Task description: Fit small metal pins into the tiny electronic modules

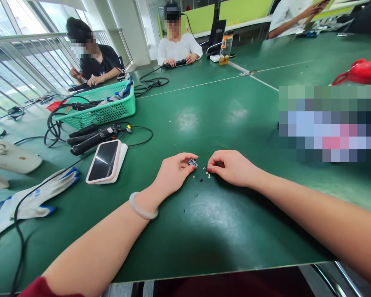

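Observation:
Between the thumb and fingers of my left hand [174, 171] is a small grey-blue electronic part [192, 162], perhaps a tiny circuit board; its exact kind is too small to make out. My right hand [230, 165] is closed in a pinch just to the right, its fingertips down at the table. At those fingertips is a tiny dark and silvery piece [205, 170], and I cannot tell if it is gripped. Several other tiny bits lie between the hands, among them a whitish one [209, 176], a reddish one [194, 177] and a black one [201, 180].
Left of my hands, a phone [104, 161] lies on a white object. Beyond it are black corded tools [94, 138] and a green basket [102, 111]. A white-and-blue glove [46, 192] and cable lie at left. A bottle [225, 49] stands far back. Three people sit around the green table [235, 235].

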Available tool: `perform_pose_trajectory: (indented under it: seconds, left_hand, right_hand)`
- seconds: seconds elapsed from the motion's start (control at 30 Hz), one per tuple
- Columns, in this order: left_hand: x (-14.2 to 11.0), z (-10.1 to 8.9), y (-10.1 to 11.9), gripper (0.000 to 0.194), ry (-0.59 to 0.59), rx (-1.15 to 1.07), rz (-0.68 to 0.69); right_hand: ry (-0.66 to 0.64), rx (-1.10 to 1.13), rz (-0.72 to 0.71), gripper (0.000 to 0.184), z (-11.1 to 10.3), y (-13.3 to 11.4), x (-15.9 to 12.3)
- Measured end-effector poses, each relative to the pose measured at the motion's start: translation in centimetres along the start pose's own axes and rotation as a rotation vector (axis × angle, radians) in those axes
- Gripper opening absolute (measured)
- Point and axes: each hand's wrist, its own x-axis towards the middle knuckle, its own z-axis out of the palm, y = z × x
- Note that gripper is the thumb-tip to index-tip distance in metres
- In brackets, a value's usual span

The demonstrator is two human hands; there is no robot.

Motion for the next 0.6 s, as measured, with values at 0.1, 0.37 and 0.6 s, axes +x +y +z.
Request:
perform_pose_trajectory:
  seconds: [0.1, 0.37, 0.6]
  left_hand:
    - [-0.02, -0.02, 0.03, 0.026, -0.002, 0.009, -0.002]
    - [-0.02, -0.12, -0.1, 0.026, 0.034, 0.175, 0.064]
    - [-0.17, -0.28, 0.24, 0.022, 0.029, 0.285, 0.066]
  right_hand:
    - [0.004, -0.02, -0.024, 0.016, 0.05, -0.13, -0.09]
    - [-0.143, -0.039, -0.173, 0.015, -0.75, 0.29, -0.41]
    - [-0.244, -0.123, -0.22, 0.016, -0.9, 0.47, -0.54]
